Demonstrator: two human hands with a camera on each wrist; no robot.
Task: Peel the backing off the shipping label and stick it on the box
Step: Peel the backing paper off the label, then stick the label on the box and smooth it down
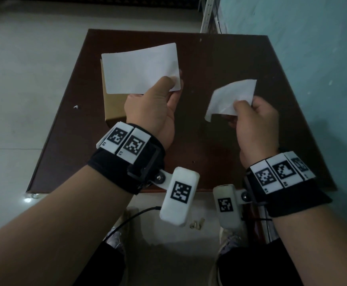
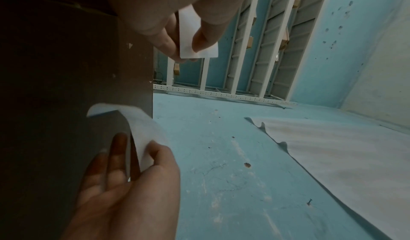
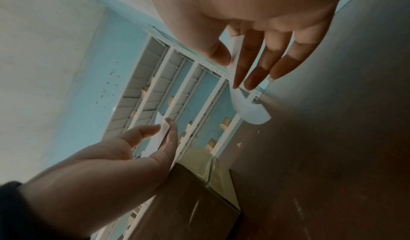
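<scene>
My left hand (image 1: 173,83) pinches the lower right corner of the flat white label (image 1: 139,69), which has rounded corners. The label hangs over the brown cardboard box (image 1: 114,108) on the left of the dark brown table (image 1: 199,153) and hides most of the box top. My right hand (image 1: 238,104) pinches the curled white backing sheet (image 1: 228,96) above the table's right half, apart from the label. The left wrist view has the label (image 2: 208,52) between thumb and fingers and the backing (image 2: 142,124) below it. The right wrist view has the backing (image 3: 250,114) and the box (image 3: 188,200).
A teal wall (image 1: 313,58) runs along the table's right side. A white metal shelf rack (image 1: 209,15) stands behind the far right corner. Pale tiled floor (image 1: 24,79) lies to the left. A black cable (image 1: 131,217) and shoes are below the near edge.
</scene>
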